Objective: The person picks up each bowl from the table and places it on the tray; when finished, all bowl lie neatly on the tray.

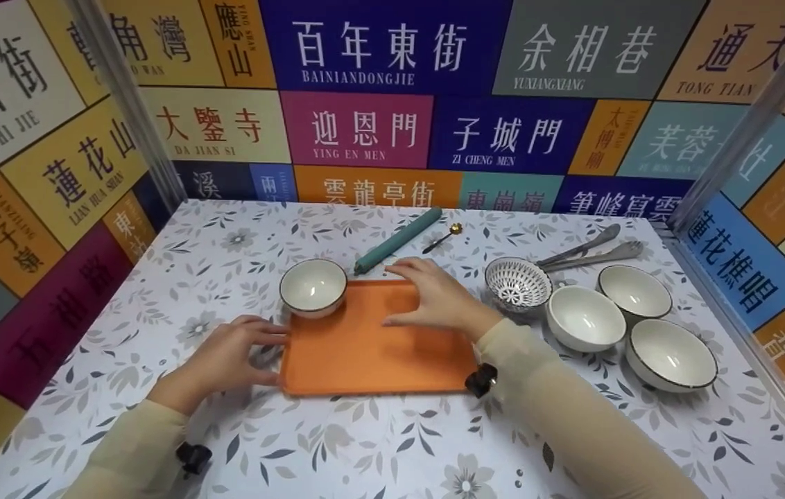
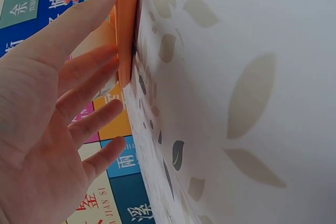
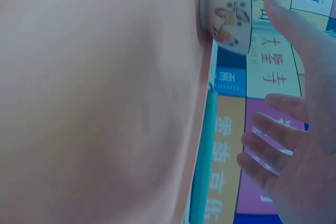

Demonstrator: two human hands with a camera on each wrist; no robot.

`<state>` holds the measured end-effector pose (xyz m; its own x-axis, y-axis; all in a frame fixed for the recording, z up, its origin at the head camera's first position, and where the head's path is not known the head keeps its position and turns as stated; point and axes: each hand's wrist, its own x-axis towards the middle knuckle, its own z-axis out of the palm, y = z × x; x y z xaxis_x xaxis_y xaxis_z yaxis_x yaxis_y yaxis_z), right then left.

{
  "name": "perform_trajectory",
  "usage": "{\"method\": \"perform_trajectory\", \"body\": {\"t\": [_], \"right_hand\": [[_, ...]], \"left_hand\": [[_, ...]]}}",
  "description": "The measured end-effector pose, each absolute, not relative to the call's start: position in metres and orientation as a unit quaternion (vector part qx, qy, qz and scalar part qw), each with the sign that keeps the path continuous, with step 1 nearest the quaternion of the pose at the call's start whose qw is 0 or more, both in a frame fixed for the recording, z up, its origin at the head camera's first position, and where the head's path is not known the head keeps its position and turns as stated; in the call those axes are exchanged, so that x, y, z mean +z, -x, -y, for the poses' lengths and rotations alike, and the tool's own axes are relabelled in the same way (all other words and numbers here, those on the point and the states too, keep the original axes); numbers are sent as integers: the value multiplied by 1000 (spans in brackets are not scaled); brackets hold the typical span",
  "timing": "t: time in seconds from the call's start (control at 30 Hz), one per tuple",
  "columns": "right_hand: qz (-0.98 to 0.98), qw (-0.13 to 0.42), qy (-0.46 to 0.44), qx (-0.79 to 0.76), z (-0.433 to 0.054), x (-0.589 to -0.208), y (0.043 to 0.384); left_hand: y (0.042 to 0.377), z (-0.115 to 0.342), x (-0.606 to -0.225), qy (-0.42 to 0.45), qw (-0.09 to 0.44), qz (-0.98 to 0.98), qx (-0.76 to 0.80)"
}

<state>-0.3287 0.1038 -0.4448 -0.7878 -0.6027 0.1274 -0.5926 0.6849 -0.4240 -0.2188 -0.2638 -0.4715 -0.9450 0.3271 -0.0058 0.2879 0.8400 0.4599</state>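
Note:
An orange rectangular tray [image 1: 378, 353] lies on the table. At its far left corner stands a white bowl [image 1: 313, 287] with a dark rim; the right wrist view shows a floral pattern on the outside of this bowl [image 3: 229, 14]. My left hand [image 1: 229, 357] is at the tray's left edge, fingers extended, with the thumb and some fingertips at the rim [image 2: 125, 30]. Over the tray's right half hovers my right hand [image 1: 437, 298], its thumb and fingers spread apart and holding nothing. The right hand [image 3: 299, 145] is apart from the bowl.
Several bowls cluster at the right: a patterned one [image 1: 518, 285] and plain ones [image 1: 586, 319]. Behind them lie metal utensils [image 1: 593, 253]. A teal stick-like roll [image 1: 398, 241] and a small dark-handled spoon [image 1: 442, 239] lie beyond the tray. Sign-covered walls [image 1: 372, 132] border the table.

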Motion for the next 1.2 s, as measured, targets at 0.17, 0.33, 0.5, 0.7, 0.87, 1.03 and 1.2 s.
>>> {"method": "perform_trajectory", "body": {"t": [0.17,0.33,0.5,0.7,0.87,1.03,1.2], "right_hand": [[-919,-14,323,-226,-135,-442,321],[-917,-33,321,-233,-163,-439,311],[-923,-44,314,-218,-186,-434,305],[-929,-54,301,-208,-209,-427,307],[-936,-47,279,-207,-227,-424,315],[-949,-24,239,-205,-244,-424,321],[-956,-12,215,-201,-258,-425,325]], "left_hand": [[220,262,-472,-172,35,-957,230],[220,262,-472,-191,26,-956,224],[219,263,-470,-176,36,-957,228],[218,266,-471,-168,37,-958,230],[217,267,-471,-159,39,-958,234],[217,267,-472,-160,39,-959,230],[218,265,-472,-169,35,-959,226]]}}
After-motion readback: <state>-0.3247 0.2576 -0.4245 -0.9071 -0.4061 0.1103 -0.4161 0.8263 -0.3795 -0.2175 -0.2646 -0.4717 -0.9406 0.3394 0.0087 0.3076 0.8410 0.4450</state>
